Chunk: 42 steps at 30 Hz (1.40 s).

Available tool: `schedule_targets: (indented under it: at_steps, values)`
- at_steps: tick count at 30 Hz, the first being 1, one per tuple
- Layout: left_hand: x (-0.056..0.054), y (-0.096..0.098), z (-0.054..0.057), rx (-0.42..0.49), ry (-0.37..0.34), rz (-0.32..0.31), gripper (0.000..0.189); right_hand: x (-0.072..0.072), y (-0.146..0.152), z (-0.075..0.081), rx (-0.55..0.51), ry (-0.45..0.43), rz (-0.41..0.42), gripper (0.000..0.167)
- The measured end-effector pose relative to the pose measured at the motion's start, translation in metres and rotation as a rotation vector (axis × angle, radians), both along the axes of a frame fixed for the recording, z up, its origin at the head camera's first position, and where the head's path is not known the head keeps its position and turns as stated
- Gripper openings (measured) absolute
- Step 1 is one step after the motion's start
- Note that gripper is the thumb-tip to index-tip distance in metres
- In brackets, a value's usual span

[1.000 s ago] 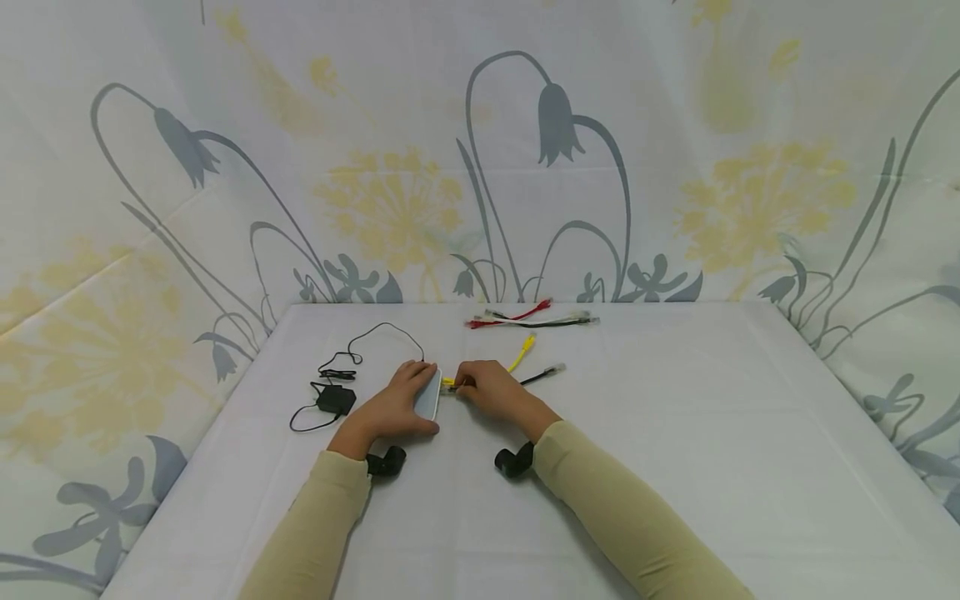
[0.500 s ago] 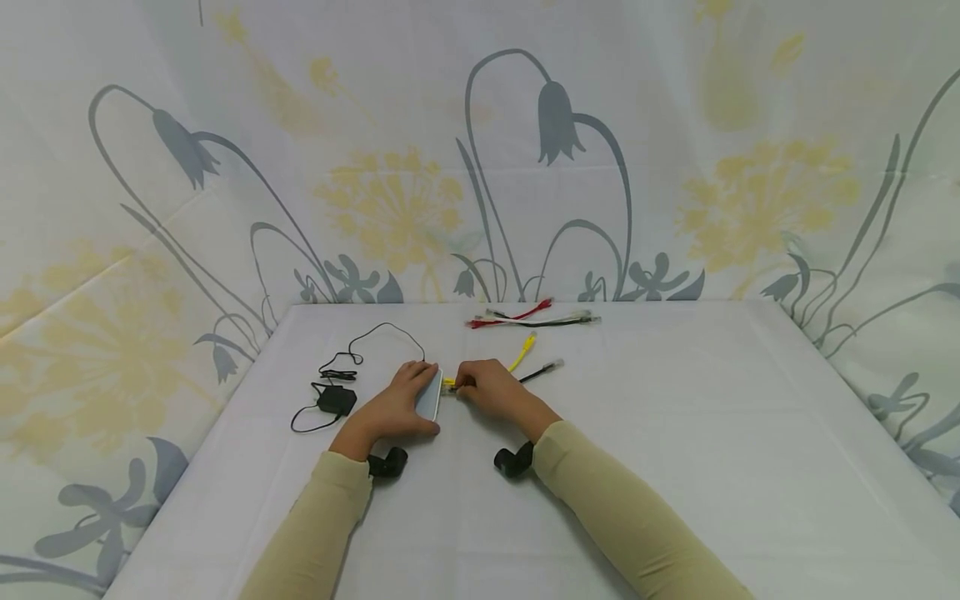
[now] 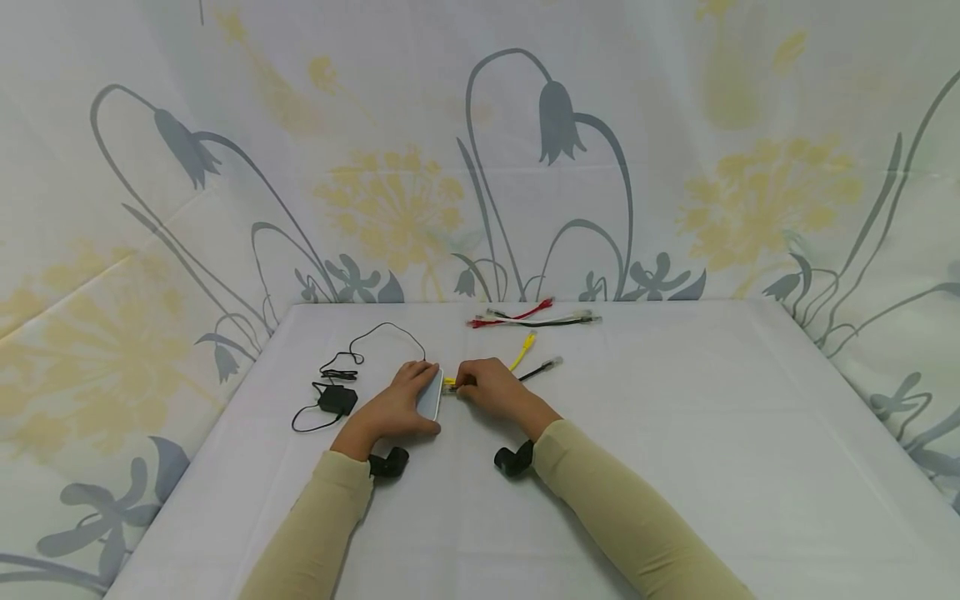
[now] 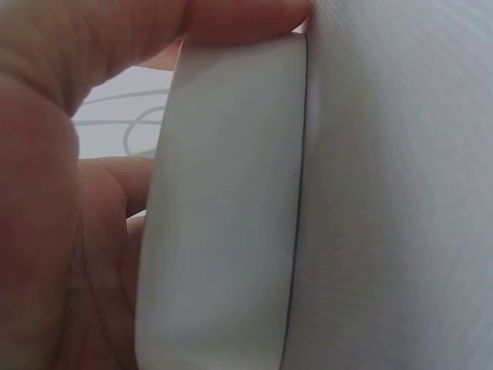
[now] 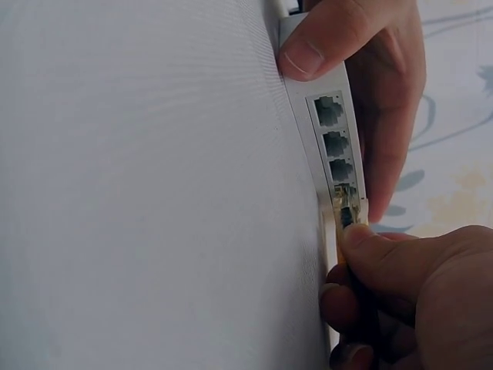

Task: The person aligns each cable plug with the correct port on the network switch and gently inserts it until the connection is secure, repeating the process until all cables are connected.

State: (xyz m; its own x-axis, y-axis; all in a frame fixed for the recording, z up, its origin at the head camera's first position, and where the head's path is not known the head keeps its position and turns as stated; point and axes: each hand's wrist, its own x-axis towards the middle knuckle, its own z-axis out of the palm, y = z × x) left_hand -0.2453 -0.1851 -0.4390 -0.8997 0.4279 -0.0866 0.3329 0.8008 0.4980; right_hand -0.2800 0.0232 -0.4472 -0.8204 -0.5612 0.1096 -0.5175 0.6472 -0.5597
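A white network switch lies on the table under my left hand, which grips it by its ends with thumb and fingers. In the right wrist view the switch shows a row of ports, several of them unfilled. My right hand pinches a black network cable near its clear plug, which is right at a port beyond the open ones. A yellow network cable runs beneath the same hand, its near end beside the switch. The fingers hide how deep the plug sits.
A black power adapter with a thin coiled cord lies to the left, its cord reaching the switch. Red, white and black network cables lie at the back of the white-covered table. Behind it hangs a flower-patterned cloth.
Almost nothing differs. The free end of the black cable has shifted very slightly, while both hands hold their places at the switch.
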Motion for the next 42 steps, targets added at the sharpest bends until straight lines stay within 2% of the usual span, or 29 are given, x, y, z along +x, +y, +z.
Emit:
schedule_targets:
  at_steps: [7, 25, 32, 42]
  values:
    - [0.000, 0.000, 0.000, 0.008, -0.002, -0.004, 0.098, 0.000, -0.001, -0.001, -0.005, 0.010, 0.001, 0.005]
    - [0.000, 0.000, -0.001, 0.023, -0.014, 0.016, 0.099, 0.001, -0.001, -0.003, -0.018, -0.036, -0.027, 0.005]
    - [0.001, 0.001, -0.001, 0.030, -0.028, 0.037, 0.100, 0.002, 0.002, 0.002, 0.008, -0.021, -0.006, 0.006]
    - [-0.002, -0.002, -0.004, 0.017, -0.011, 0.021, 0.100, 0.004, 0.007, 0.009, 0.078, 0.011, 0.012, 0.009]
